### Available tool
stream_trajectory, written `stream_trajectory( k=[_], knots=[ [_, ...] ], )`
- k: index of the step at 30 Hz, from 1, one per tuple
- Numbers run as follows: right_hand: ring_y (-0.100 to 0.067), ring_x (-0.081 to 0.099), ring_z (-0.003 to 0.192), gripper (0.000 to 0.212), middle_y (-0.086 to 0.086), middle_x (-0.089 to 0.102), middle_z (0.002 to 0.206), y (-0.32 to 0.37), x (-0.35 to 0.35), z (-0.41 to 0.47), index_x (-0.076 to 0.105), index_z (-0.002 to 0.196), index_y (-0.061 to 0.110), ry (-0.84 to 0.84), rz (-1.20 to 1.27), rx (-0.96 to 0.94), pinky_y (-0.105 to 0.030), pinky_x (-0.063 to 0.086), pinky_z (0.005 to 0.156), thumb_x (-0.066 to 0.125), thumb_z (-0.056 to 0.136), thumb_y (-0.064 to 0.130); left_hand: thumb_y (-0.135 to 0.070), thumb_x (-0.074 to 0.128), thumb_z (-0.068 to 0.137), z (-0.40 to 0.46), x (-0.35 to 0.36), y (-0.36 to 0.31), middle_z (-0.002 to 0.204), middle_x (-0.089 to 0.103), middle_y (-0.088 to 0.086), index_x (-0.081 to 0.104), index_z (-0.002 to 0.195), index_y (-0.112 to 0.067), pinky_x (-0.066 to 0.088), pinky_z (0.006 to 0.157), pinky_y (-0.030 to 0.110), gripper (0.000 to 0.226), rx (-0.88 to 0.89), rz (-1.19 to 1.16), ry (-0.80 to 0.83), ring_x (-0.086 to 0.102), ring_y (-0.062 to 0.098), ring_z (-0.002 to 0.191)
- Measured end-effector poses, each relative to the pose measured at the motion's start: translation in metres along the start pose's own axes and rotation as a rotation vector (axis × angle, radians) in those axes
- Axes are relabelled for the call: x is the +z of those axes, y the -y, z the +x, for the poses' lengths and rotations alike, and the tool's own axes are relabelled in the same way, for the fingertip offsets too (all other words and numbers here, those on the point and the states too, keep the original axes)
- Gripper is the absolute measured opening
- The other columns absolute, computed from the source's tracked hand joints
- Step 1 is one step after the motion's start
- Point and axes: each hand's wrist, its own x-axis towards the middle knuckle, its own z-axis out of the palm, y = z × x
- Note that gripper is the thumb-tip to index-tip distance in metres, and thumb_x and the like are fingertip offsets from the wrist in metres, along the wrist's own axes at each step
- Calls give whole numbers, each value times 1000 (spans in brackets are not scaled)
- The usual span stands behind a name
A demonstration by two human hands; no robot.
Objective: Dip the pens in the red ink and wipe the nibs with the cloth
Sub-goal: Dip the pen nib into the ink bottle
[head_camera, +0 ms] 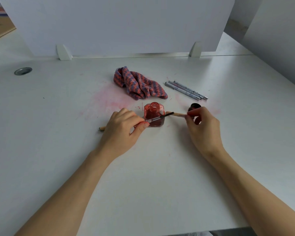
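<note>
Ink bottle (154,114) of clear glass, open-mouthed and partly full of red ink, stands near the middle of the white counter (58,103). Just in front of it the left hand (122,132) pinches a slim dip pen (157,118) between thumb and forefinger, its dark nib end pointing right across the bottle's face. The right hand (203,128) closes its grip on a second pen (175,114) with a pale wooden shaft, whose tip meets the first pen's tip beside the bottle. The bottle's dark cap (194,106) lies just behind the right hand. A crumpled pink-and-purple cloth (140,84) rests behind the bottle, with three silver pens (186,90) lying together to its right. Pink ink smears mark the counter around the cloth and bottle.
</note>
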Motion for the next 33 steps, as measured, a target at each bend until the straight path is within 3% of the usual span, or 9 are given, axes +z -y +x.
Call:
stream_trajectory(
  k=[3, 5, 7, 11, 15, 19, 26, 30, 33],
  knots=[
    [-24, 50, 93, 13, 3, 54, 88, 1, 5, 1, 60, 98, 12, 105, -283, -81, -30, 33, 65, 57, 87, 18, -39, 42, 92, 0, 1, 0, 69, 59, 2, 65, 76, -8, 33, 62, 35, 42, -7, 2, 1, 42, 17, 73],
    [-19, 52, 97, 20, -2, 57, 102, 2, 6, 0, 60, 106, 12, 54, -246, -205, -28, 38, 68, 58, 86, 16, -37, 43, 91, 0, 1, -2, 69, 59, 2, 65, 76, -8, 34, 63, 36, 39, -10, -4, -11, 42, 17, 74],
    [-5, 51, 78, 24, 3, 56, 93, 7, 5, -2, 61, 107, 15, 69, 1, -241, -20, 38, 65, 56, 83, 19, -34, 45, 90, 1, 1, -4, 70, 59, 1, 65, 77, -8, 35, 64, 36, 36, -10, -15, -37, 43, 17, 75],
    [-4, 46, 60, 17, 5, 57, 77, 22, 3, -3, 63, 100, 19, 317, 619, 11, -17, 37, 59, 61, 85, 12, -31, 48, 89, 3, 4, -14, 70, 59, 2, 65, 78, -7, 34, 63, 34, 31, -3, -15, -75, 43, 17, 74],
    [-14, 42, 57, 19, 7, 57, 59, 31, 10, 0, 65, 76, 16, 315, 835, 89, -22, 36, 55, 58, 84, 1, -31, 50, 88, 7, 7, -23, 72, 59, 2, 64, 79, -7, 34, 64, 34, 29, -22, -46, -104, 45, 17, 76],
    [-13, 48, 56, 16, 2, 58, 61, 38, 10, 12, 62, 78, 8, 226, 1000, 139, -21, 45, 58, 52, 87, 0, -46, 52, 82, 12, 2, -25, 87, 58, -3, 61, 104, -14, 33, 76, 33, 40, -163, -33, -135, 49, 15, 85],
    [-9, 53, 58, 21, 10, 61, 61, 53, 16, 32, 62, 91, 15, -47, 819, -83, -21, 43, 58, 46, 91, 1, -70, 43, 65, 21, 8, -7, 119, 56, -3, 43, 132, -16, 17, 82, 28, 86, -281, 67, 89, 43, 18, 111],
    [-2, 51, 61, 27, -7, 58, 78, 56, 26, 34, 56, 111, 14, -28, 661, -184, -14, 44, 63, 44, 92, 0, -65, 46, 67, 22, 16, -8, 104, 64, 1, 55, 121, -11, 18, 78, 32, 77, -236, 102, 58, 50, 18, 103],
    [-1, 51, 64, 32, -4, 57, 82, 51, 32, 34, 52, 121, 17, 31, 561, -195, -17, 46, 67, 47, 92, 3, -63, 49, 67, 23, 17, -9, 95, 66, 1, 61, 112, -12, 17, 75, 31, 69, -213, 110, 9, 55, 20, 97]
  ],
)
